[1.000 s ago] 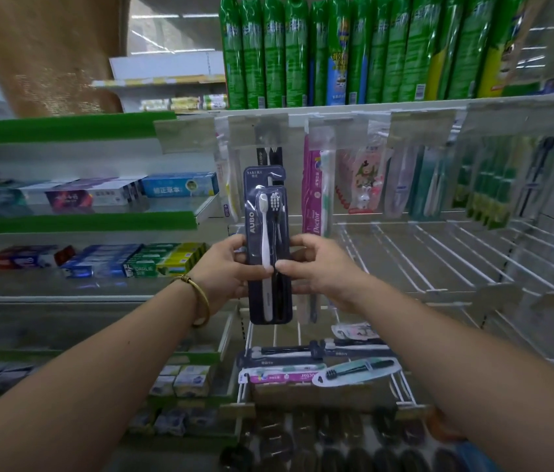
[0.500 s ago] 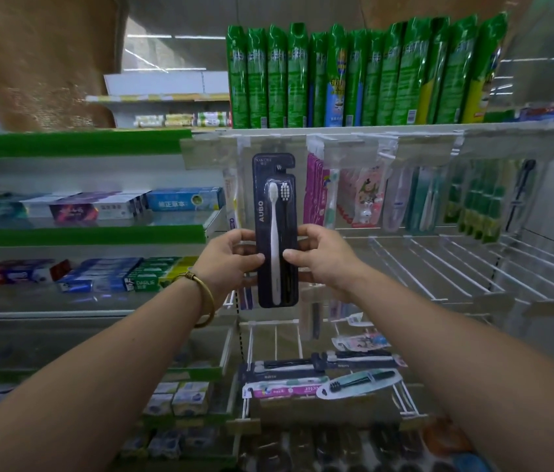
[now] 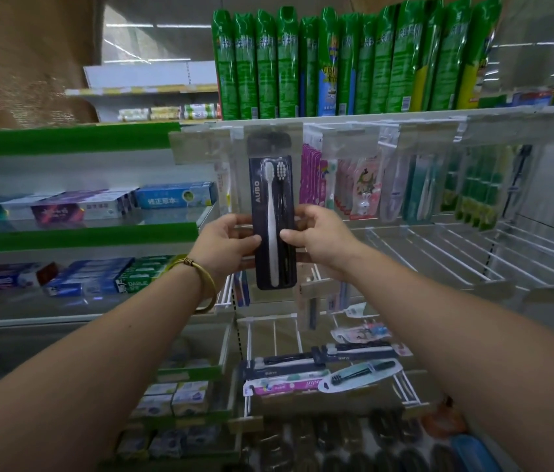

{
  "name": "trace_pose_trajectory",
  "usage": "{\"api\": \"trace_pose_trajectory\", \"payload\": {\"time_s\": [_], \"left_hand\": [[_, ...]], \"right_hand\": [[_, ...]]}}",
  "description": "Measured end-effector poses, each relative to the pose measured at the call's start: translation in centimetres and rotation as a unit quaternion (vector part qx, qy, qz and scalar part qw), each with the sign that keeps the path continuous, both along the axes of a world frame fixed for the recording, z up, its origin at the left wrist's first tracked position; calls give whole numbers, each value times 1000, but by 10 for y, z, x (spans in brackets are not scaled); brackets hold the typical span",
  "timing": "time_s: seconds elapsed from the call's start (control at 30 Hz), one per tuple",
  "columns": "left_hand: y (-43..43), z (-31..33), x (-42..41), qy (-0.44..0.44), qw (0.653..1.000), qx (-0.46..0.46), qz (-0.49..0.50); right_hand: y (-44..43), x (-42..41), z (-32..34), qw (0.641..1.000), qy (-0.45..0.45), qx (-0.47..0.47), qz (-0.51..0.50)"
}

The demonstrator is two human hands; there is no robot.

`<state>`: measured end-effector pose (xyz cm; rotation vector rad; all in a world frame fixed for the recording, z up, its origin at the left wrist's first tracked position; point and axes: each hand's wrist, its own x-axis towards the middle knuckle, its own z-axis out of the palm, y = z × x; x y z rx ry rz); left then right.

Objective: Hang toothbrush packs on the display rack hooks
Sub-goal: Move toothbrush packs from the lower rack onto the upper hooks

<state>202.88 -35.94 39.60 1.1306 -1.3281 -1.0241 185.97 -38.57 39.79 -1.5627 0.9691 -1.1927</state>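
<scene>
A dark AUBO toothbrush pack (image 3: pixel 270 185) with a white and a black brush stands upright in front of the display rack. My left hand (image 3: pixel 226 241) pinches its left edge and my right hand (image 3: pixel 318 238) pinches its right edge, both near the pack's middle. The pack's top sits behind a clear price tag (image 3: pixel 268 139) at the front of a top-row hook; the hook itself is hidden. More toothbrush packs (image 3: pixel 313 178) hang on hooks to the right. Several loose packs (image 3: pixel 306 374) lie flat on the lower wire hooks.
Tall green packages (image 3: pixel 336 63) stand on the shelf above the rack. Bare white wire hooks (image 3: pixel 439 253) jut out at mid-right. Toothpaste boxes (image 3: pixel 98 277) fill the shelves on the left. Dark items (image 3: pixel 353 447) sit at the bottom.
Both hands have raised the dark pack from mid-rack height, so its top now reaches the clear tag on the top row.
</scene>
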Motion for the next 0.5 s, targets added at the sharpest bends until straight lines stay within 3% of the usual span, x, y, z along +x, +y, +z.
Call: {"api": "trace_pose_trajectory", "payload": {"time_s": [0.5], "left_hand": [[-78,-10,1,-3,999,4,44]], "right_hand": [[-80,9,-10,999,40,-7,-34]]}}
